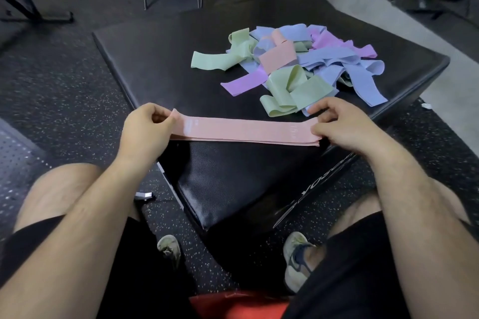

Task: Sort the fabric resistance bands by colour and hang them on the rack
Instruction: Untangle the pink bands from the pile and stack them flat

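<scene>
Two hands hold a pink fabric resistance band [246,130] flat over the near part of a black padded plyo box [160,54]. Left hand [146,127] pinches the band's left end, fingers curled. Right hand [342,124] pinches the right end. Mixed pile of bands [298,65], green, blue, purple and pink, lies farther back on the box top, apart from the held band.

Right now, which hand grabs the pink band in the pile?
Right hand, probably: the pink band in the pile lies nearer it; left hand, pinching the pink stack, is farther.
</scene>
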The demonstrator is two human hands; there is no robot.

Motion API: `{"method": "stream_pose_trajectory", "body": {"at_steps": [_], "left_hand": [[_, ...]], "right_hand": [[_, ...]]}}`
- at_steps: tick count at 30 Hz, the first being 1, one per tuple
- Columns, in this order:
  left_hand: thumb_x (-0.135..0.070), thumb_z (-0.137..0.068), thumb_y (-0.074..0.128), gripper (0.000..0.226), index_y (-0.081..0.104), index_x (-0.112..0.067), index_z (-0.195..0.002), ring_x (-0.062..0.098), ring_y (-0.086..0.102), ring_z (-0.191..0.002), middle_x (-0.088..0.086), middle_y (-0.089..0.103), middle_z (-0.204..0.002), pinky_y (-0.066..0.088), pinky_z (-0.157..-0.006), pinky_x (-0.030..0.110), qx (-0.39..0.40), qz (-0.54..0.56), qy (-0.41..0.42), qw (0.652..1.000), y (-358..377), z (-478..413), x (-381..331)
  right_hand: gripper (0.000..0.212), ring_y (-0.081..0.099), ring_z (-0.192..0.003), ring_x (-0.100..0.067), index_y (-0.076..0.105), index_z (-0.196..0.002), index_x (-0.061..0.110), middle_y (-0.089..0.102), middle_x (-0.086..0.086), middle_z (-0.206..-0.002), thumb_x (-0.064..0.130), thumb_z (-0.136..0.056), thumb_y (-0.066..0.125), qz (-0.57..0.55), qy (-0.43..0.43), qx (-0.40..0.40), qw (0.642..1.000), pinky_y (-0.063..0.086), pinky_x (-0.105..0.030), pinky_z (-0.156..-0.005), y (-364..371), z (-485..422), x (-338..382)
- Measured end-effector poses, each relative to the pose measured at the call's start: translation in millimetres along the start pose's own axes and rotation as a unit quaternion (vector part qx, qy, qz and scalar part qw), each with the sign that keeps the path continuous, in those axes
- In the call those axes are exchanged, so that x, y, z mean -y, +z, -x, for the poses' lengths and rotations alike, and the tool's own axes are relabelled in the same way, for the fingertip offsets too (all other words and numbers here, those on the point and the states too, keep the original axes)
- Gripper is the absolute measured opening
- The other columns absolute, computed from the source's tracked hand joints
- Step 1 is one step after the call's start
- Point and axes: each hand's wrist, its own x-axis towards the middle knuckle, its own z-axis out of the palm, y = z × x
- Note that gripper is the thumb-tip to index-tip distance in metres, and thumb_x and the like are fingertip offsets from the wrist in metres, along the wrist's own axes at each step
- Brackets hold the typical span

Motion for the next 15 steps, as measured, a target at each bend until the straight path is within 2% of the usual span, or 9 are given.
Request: {"method": "stream_pose_trajectory", "body": {"at_steps": [2,5,7,9,11,15], "left_hand": [[-0.035,-0.093,0.068,0.017,0.069,-0.018,-0.090,0.009,0.063,-0.077,-0.007,0.069,-0.085,0.044,-0.065,0.021,-0.011,-0.009,0.015,1.000,3,2,1],[-0.022,-0.092,0.068,0.014,0.067,-0.012,-0.102,-0.007,0.056,-0.075,0.005,0.064,-0.104,0.039,-0.065,0.004,-0.030,-0.031,0.048,0.998,6,3,3],[-0.017,-0.092,0.067,0.012,0.065,-0.012,-0.103,-0.016,0.051,-0.078,0.011,0.061,-0.107,0.035,-0.067,-0.002,-0.028,-0.038,0.070,0.996,7,3,4],[-0.018,-0.093,0.066,0.005,0.065,-0.017,-0.097,-0.003,0.053,-0.080,0.011,0.062,-0.105,0.036,-0.070,0.005,-0.028,-0.058,0.081,0.995,8,4,4],[-0.021,-0.094,0.066,0.003,0.068,-0.018,-0.093,0.008,0.052,-0.083,0.009,0.064,-0.104,0.036,-0.077,0.014,-0.024,-0.083,0.082,0.993,9,4,7],[-0.027,-0.092,0.063,0.014,0.074,-0.018,-0.089,0.015,0.059,-0.088,0.008,0.068,-0.100,0.041,-0.082,0.024,-0.019,-0.100,0.087,0.991,10,0,12]], "right_hand": [[0.036,0.058,-0.070,-0.016,0.067,-0.103,0.031,0.063,-0.001,-0.086,0.003,-0.080,0.066,0.012,-0.001,-0.005,1.000,0.050,-0.035,-0.068,2,1,0],[0.033,0.055,-0.068,-0.014,0.068,-0.098,0.029,0.062,0.000,-0.087,0.003,-0.079,0.065,0.045,-0.017,-0.007,0.999,0.046,-0.028,-0.066,3,4,1],[0.028,0.055,-0.070,-0.015,0.072,-0.092,0.028,0.059,0.001,-0.086,0.004,-0.079,0.066,0.068,-0.037,-0.013,0.997,0.045,-0.027,-0.066,4,7,3],[0.024,0.059,-0.077,-0.016,0.076,-0.086,0.028,0.055,0.004,-0.086,0.006,-0.080,0.068,0.091,-0.056,-0.025,0.994,0.047,-0.026,-0.073,5,8,3],[0.022,0.059,-0.079,-0.014,0.077,-0.082,0.031,0.052,0.005,-0.089,0.010,-0.080,0.068,0.114,-0.062,-0.031,0.991,0.047,-0.022,-0.071,6,8,3],[0.023,0.059,-0.077,-0.013,0.075,-0.080,0.033,0.054,0.004,-0.089,0.013,-0.083,0.065,0.117,-0.065,-0.041,0.990,0.045,-0.021,-0.069,10,10,0]]}}
